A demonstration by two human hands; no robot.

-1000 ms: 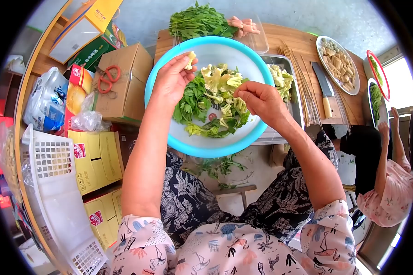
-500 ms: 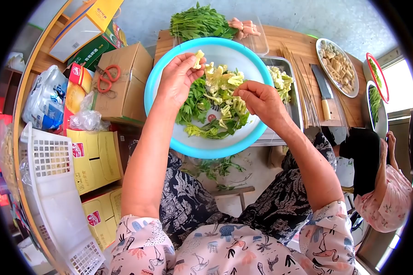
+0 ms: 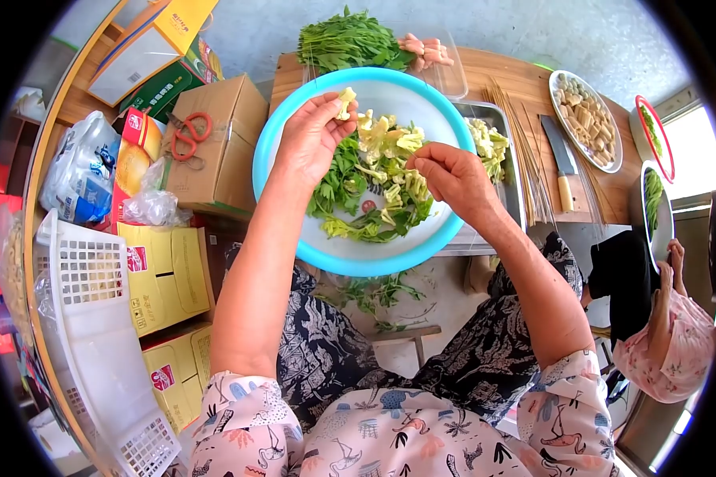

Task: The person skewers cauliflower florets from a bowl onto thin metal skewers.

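"What do we see in the left hand (image 3: pixel 314 137)?"

"In the upper middle of the frame, we see its thumb and fingertips closed on a small cauliflower floret (image 3: pixel 346 103), above the blue-rimmed basin (image 3: pixel 366 266)."

"And the right hand (image 3: pixel 457 180)?"

"We find it right of centre, over the basin's right side, thumb and forefinger pinched together; we cannot tell whether anything sits between them."

"What lies below?"

"We see cauliflower pieces (image 3: pixel 382 137) in the basin, with leafy greens (image 3: pixel 338 184) to their left. Right of the basin, a metal tray (image 3: pixel 511 187) holds further florets (image 3: pixel 486 145), near thin sticks (image 3: pixel 531 159) and a cleaver (image 3: pixel 559 145)."
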